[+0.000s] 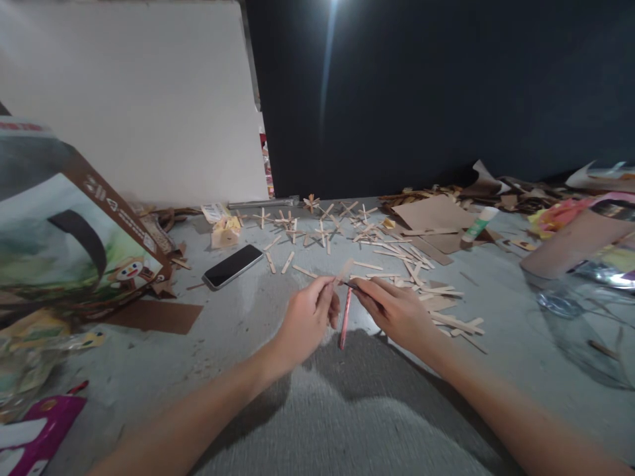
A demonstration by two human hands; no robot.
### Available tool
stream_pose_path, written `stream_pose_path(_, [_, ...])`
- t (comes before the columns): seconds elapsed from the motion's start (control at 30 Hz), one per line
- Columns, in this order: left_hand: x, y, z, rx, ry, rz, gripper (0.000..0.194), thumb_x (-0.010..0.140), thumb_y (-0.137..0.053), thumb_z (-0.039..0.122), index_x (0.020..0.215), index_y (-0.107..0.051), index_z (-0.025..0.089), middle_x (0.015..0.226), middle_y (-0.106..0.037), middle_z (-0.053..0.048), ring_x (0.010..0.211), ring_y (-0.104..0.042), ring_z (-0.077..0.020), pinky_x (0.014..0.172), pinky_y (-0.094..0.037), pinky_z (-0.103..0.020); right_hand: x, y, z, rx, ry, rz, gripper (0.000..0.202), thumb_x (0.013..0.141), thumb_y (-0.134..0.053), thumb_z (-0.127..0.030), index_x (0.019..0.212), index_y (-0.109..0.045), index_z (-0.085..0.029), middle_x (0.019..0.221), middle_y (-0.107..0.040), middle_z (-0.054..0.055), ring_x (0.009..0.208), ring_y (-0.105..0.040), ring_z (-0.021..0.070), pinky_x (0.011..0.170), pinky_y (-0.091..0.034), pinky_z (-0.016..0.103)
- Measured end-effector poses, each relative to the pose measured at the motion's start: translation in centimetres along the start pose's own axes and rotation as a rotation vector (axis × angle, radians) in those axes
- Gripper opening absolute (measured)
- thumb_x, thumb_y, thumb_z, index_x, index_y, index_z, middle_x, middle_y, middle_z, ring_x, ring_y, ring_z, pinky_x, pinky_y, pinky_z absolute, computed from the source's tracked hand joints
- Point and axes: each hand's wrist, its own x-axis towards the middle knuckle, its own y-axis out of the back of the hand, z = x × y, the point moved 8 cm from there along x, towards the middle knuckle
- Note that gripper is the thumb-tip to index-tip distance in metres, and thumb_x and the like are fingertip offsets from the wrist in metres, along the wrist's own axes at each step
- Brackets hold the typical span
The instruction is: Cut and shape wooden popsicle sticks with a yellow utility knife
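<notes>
Near the middle of the grey table, my left hand [310, 317] is closed in a pinch on a small pale piece [344, 271], blurred, that rises between the hands. My right hand [397, 309] is closed around a thin dark object [348, 285] whose tip meets the pale piece; what it is cannot be made out. Below and between both hands lies a red-patterned pencil-like stick [346, 320]. Loose wooden sticks [454, 322] are scattered beside and beyond my right hand. Several crossed-stick shapes [321, 235] stand farther back.
A phone [233, 266] lies left of my hands. At the left are a large printed bag [84, 231], brown card [153, 316] and a purple tool [42, 433]. Cardboard pieces [431, 215], a glue stick [480, 225] and a cardboard tube [570, 244] lie at the right.
</notes>
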Motion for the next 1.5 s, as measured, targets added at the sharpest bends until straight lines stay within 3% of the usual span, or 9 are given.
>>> stream_pose_path(0.57, [0.0,0.1,0.1,0.012,0.012,-0.005,0.038,0.106,-0.045,0.053,0.109,-0.065,0.021,0.076,-0.066,-0.001,0.057,-0.06,-0.0125,0.06,-0.048,-0.028,0.1,0.1,0.0,0.027,0.004,0.025,0.026,0.113,-0.044,-0.029,0.122,-0.066,-0.018,0.09,-0.074,0.006,0.074,-0.07,0.0164,0.063,-0.047,0.026])
stream_pose_path(0.93, [-0.1,-0.1,0.3,-0.01,0.013,-0.014,0.038,0.106,-0.045,0.052,0.111,-0.065,0.02,0.076,-0.067,-0.001,0.056,-0.06,-0.0127,0.059,-0.047,-0.027,0.0,-0.3,0.5,0.052,-0.07,-0.055,0.033,0.114,-0.04,-0.034,0.122,-0.068,-0.02,0.097,-0.077,0.009,0.081,-0.072,0.0171,0.067,-0.051,0.026])
stream_pose_path(1.13, [0.1,0.0,-0.4,0.0,0.047,-0.019,0.035,0.105,-0.047,0.051,0.107,-0.063,0.02,0.075,-0.066,0.0,0.055,-0.059,-0.0123,0.058,-0.046,-0.027,0.1,-0.6,0.3,-0.006,-0.04,-0.069,0.033,0.114,-0.04,-0.032,0.122,-0.069,-0.019,0.092,-0.076,0.008,0.075,-0.071,0.0171,0.062,-0.045,0.026])
stream_pose_path(1.33, [0.5,-0.2,-2.5,-0.042,0.141,-0.025,0.031,0.102,-0.052,0.049,0.095,-0.059,0.019,0.067,-0.06,0.002,0.047,-0.053,-0.0106,0.051,-0.041,-0.025,-0.1,-2.4,0.9,-0.041,-0.123,-0.268,0.031,0.112,-0.043,-0.029,0.122,-0.07,-0.02,0.091,-0.079,0.008,0.072,-0.072,0.02,0.061,-0.04,0.028])
stream_pose_path(1.5, [0.5,-0.6,-5.0,-0.066,0.286,-0.045,0.02,0.102,-0.053,0.037,0.111,-0.054,0.019,0.062,-0.057,0.006,0.04,-0.048,-0.01,0.044,-0.035,-0.023,-0.5,-4.1,1.4,-0.037,-0.262,-0.531,0.03,0.109,-0.047,-0.026,0.126,-0.071,-0.023,0.098,-0.082,0.009,0.081,-0.076,0.0229,0.064,-0.04,0.028])
